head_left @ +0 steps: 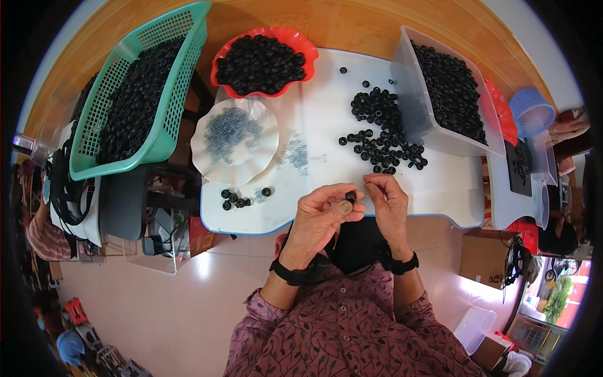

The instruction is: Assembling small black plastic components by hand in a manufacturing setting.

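My left hand (317, 218) pinches a small black round part (350, 196) between thumb and fingers, over the table's front edge. Close to it on the right, my right hand (391, 204) has thumb and forefinger pressed together; whatever is between them is too small to make out. Beyond the hands, a pile of loose black ring-shaped parts (375, 108) lies on the white table (326, 113). A white scalloped plate (271, 143) on the left holds many small, thin, silvery-clear pieces (227, 133). More such pieces (295, 154) are scattered beside it.
A red scalloped bowl (309, 53) full of black parts stands at the back. A clear plastic bin (418, 119) on the right and a green basket (164, 135) on the left hold more. Several black parts (233, 198) sit near the table's front left corner.
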The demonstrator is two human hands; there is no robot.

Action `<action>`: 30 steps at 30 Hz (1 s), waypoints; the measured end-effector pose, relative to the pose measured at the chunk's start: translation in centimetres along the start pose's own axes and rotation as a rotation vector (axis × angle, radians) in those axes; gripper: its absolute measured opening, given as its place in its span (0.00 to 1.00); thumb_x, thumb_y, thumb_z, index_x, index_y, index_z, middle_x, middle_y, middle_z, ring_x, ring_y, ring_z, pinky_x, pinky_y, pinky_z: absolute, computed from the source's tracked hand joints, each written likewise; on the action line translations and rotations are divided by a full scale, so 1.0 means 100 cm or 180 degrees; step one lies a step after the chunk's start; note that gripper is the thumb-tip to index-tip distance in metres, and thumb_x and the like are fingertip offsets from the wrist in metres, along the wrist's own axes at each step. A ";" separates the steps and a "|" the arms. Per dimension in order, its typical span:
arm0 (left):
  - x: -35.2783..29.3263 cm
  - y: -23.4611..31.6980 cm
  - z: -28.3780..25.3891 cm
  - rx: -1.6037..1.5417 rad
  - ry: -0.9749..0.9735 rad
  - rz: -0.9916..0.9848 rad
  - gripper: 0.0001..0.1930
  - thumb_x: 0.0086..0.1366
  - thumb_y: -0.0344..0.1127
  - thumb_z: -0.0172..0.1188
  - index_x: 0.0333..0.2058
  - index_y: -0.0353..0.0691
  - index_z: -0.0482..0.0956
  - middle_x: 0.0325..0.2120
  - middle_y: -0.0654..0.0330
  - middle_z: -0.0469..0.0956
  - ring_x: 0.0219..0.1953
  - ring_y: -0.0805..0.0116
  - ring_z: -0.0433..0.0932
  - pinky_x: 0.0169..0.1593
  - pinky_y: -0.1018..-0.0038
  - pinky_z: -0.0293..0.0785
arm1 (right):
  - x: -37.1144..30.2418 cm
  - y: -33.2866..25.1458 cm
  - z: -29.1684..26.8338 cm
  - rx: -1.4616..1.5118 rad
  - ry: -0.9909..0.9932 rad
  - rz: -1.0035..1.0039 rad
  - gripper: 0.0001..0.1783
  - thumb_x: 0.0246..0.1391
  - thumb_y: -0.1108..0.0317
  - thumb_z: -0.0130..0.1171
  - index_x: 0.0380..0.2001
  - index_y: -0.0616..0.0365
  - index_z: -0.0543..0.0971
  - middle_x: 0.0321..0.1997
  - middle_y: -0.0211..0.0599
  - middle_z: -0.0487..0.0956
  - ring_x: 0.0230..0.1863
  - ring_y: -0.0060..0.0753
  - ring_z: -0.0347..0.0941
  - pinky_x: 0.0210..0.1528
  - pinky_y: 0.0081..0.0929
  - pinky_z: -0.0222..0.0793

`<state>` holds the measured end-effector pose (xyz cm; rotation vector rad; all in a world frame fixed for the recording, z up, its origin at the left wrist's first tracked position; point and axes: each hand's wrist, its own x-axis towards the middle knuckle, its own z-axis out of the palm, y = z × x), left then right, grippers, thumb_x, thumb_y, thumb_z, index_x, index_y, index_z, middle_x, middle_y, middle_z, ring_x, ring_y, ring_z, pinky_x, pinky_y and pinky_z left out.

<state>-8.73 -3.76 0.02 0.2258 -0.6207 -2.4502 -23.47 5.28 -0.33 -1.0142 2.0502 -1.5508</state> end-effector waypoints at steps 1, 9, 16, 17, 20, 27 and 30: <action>-0.002 0.000 -0.001 -0.0065 -0.0069 0.0002 0.16 0.64 0.21 0.56 0.51 0.29 0.74 0.44 0.44 0.78 0.42 0.59 0.82 0.47 0.69 0.83 | 0.000 -0.002 0.000 -0.0043 -0.0003 0.0017 0.05 0.57 0.78 0.56 0.38 0.63 0.77 0.41 0.35 0.80 0.39 0.23 0.75 0.44 0.21 0.71; -0.013 0.006 0.003 -0.0200 0.0132 -0.0167 0.13 0.66 0.24 0.54 0.49 0.29 0.74 0.45 0.42 0.77 0.44 0.57 0.82 0.48 0.68 0.82 | -0.003 -0.001 0.000 0.0235 0.0070 0.0100 0.05 0.57 0.79 0.57 0.37 0.63 0.78 0.39 0.33 0.79 0.39 0.20 0.74 0.43 0.18 0.70; -0.014 0.001 -0.007 -0.0319 0.0264 -0.0157 0.12 0.67 0.26 0.56 0.47 0.29 0.75 0.41 0.46 0.79 0.37 0.62 0.83 0.42 0.73 0.83 | -0.019 -0.042 0.002 0.0789 -0.0138 0.0104 0.06 0.56 0.80 0.59 0.37 0.64 0.78 0.43 0.34 0.78 0.43 0.21 0.73 0.46 0.18 0.69; -0.014 0.000 -0.008 -0.0320 0.0267 -0.0157 0.12 0.67 0.26 0.56 0.47 0.29 0.75 0.41 0.46 0.79 0.37 0.62 0.83 0.42 0.73 0.83 | -0.020 -0.048 0.002 0.0851 -0.0201 0.0070 0.06 0.55 0.80 0.59 0.37 0.64 0.78 0.44 0.35 0.77 0.44 0.22 0.73 0.47 0.18 0.69; -0.014 -0.003 -0.008 -0.0358 0.0314 -0.0180 0.11 0.66 0.26 0.55 0.47 0.29 0.76 0.39 0.47 0.80 0.36 0.63 0.83 0.41 0.74 0.83 | -0.024 -0.058 0.004 0.0874 -0.0334 -0.0019 0.07 0.55 0.81 0.59 0.38 0.63 0.79 0.44 0.36 0.76 0.44 0.23 0.73 0.47 0.19 0.70; -0.015 -0.005 -0.006 -0.0226 0.0324 -0.0078 0.12 0.67 0.25 0.55 0.47 0.29 0.76 0.37 0.50 0.81 0.37 0.63 0.83 0.42 0.74 0.83 | -0.026 -0.062 0.009 0.0872 -0.0368 -0.0191 0.08 0.54 0.81 0.60 0.38 0.63 0.79 0.43 0.37 0.76 0.42 0.23 0.74 0.47 0.19 0.71; -0.016 -0.005 -0.005 -0.0115 0.0335 -0.0006 0.12 0.67 0.25 0.55 0.48 0.29 0.76 0.37 0.49 0.81 0.38 0.63 0.83 0.42 0.74 0.84 | -0.026 -0.062 0.009 0.0732 -0.0426 -0.0272 0.08 0.55 0.81 0.60 0.38 0.61 0.79 0.44 0.38 0.76 0.43 0.23 0.74 0.46 0.18 0.71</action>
